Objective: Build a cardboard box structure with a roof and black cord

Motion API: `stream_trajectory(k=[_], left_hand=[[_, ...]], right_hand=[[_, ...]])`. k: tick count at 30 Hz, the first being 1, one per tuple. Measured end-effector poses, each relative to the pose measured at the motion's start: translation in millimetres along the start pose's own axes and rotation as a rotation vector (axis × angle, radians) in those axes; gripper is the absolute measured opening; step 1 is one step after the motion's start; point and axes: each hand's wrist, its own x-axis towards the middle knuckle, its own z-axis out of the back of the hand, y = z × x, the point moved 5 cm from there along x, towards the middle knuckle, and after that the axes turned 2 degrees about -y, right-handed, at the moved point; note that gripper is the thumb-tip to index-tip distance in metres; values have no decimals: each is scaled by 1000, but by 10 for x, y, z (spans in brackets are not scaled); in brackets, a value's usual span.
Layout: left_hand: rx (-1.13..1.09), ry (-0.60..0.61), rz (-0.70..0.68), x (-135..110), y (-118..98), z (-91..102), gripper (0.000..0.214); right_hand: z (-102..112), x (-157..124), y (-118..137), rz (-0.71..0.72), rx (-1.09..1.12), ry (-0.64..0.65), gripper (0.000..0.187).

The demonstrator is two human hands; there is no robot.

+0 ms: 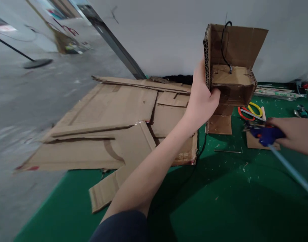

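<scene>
My left hand (202, 99) grips a cardboard box model (238, 75) by its left side, thumb at the front, holding it up before the wall. A black cord (222, 42) loops over the model's upright back panel and runs down to its ledge. At the right, my right hand (299, 132) is closed around a blue hot glue gun (270, 135), and a long pale glue stick (291, 168) trails from it toward the lower right. Just behind the gun lie scissors (256, 109) with red and yellow handles; a small cardboard piece (255, 143) is partly hidden under it.
Large cardboard sheets (118, 104) cover the left of the green table (219, 208) and overhang its edge. A thin metal rod (227, 151) lies mid-table. Thin sticks (277, 92) and pliers (304, 111) sit at the right. Behind stands a white wall (164, 40).
</scene>
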Motion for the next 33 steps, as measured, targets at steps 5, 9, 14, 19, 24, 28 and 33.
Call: stream_trajectory(k=[5, 9, 14, 19, 24, 28, 33], left_hand=[[15, -4, 0, 4, -14, 4, 69], [25, -11, -1, 11, -41, 3, 70], [33, -14, -12, 18, -52, 5, 67], [68, -2, 1, 19, -17, -3, 66], [105, -36, -35, 11, 8, -9, 73], [96, -48, -51, 2, 9, -14, 73], [76, -38, -24, 3, 17, -5, 69]], right_hand=[[-253, 246, 830, 172, -223, -22, 26], [-558, 422, 1032, 281, -194, -22, 33], [-760, 503, 894, 205, -181, 19, 40], [-787, 525, 871, 216, -168, 54, 37], [-789, 542, 886, 214, -187, 95, 38], [-784, 546, 892, 223, -192, 95, 37], [-794, 538, 882, 227, -186, 80, 34]])
